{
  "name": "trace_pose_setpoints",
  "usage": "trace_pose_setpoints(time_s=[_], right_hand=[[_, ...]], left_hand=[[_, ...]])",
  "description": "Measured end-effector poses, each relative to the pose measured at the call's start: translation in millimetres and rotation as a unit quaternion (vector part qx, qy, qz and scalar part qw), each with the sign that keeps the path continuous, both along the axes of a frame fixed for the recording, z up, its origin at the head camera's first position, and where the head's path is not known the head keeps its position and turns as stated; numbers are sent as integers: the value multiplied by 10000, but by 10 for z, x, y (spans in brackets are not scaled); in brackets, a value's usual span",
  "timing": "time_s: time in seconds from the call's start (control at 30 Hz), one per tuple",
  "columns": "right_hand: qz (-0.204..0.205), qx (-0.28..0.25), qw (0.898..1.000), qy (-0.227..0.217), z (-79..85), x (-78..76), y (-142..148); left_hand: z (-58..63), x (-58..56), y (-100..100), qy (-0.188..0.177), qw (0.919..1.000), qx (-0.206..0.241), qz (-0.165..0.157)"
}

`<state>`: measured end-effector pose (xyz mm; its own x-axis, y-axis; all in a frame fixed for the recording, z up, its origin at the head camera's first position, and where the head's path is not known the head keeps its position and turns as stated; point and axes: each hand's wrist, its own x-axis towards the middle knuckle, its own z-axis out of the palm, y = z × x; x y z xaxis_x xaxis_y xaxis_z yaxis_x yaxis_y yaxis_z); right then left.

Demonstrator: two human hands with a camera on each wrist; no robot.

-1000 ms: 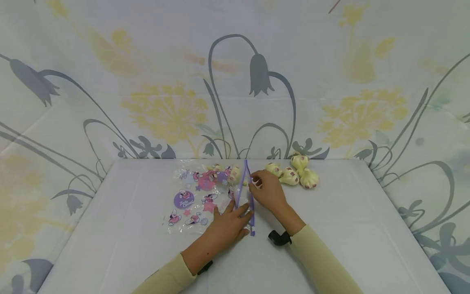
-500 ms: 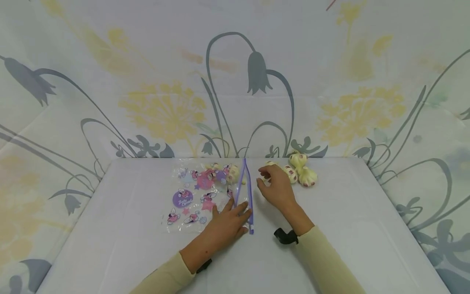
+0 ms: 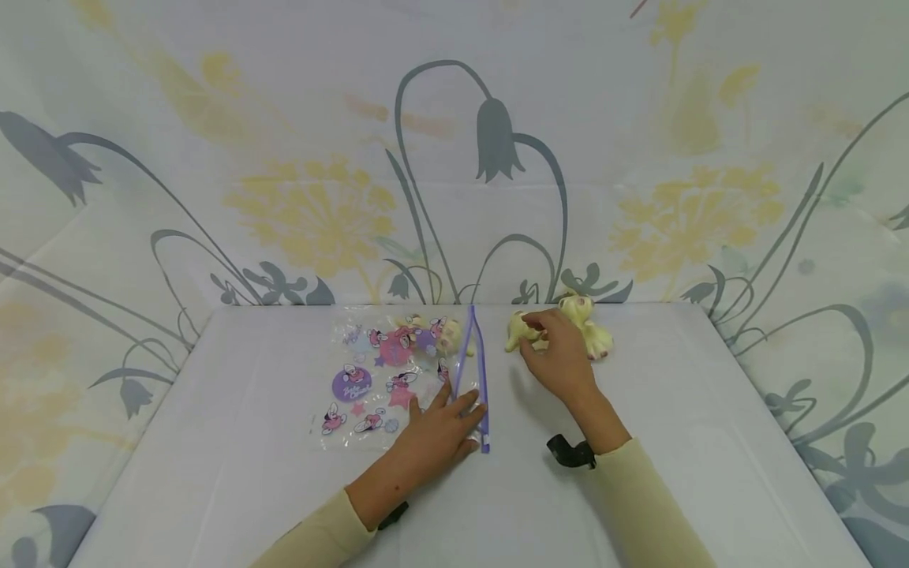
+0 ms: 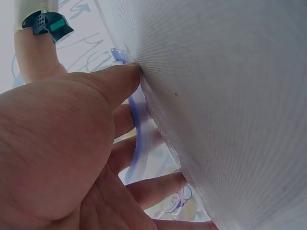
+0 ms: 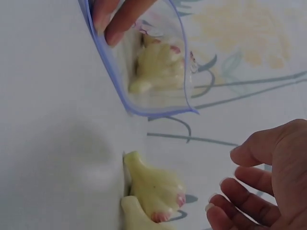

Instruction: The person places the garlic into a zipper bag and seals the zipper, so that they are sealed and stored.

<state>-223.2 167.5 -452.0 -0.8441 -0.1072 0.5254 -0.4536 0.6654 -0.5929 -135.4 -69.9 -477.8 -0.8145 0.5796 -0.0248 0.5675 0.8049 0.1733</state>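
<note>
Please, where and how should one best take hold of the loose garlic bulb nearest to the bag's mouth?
The garlic bulb is probably best gripped round its rounded body, from above, by the right hand: its narrow neck points toward the person, and another bulb crowds its right side.

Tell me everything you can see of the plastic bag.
The plastic bag is see-through and shiny, printed with cartoon figures, stars and discs in pink and purple. It lies on the table, its mouth, edged by a purple strip, gaping toward the person's right. At least one pale garlic bulb sits inside. The left hand rests on it by the mouth.
</note>
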Motion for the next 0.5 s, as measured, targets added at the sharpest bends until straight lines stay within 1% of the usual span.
trace_pose_setpoints(time_s=[0.13, 0.23, 0.5], right_hand=[[-69, -2, 9999, 129, 22, -14, 79], [-155, -3, 9998, 144, 40, -27, 149], [-287, -63, 9990, 350, 84, -62, 353]], left_hand=[[24, 6, -2, -32, 10000, 3, 7], [36, 8, -6, -68, 10000, 33, 1], [20, 8, -20, -78, 9999, 77, -37]])
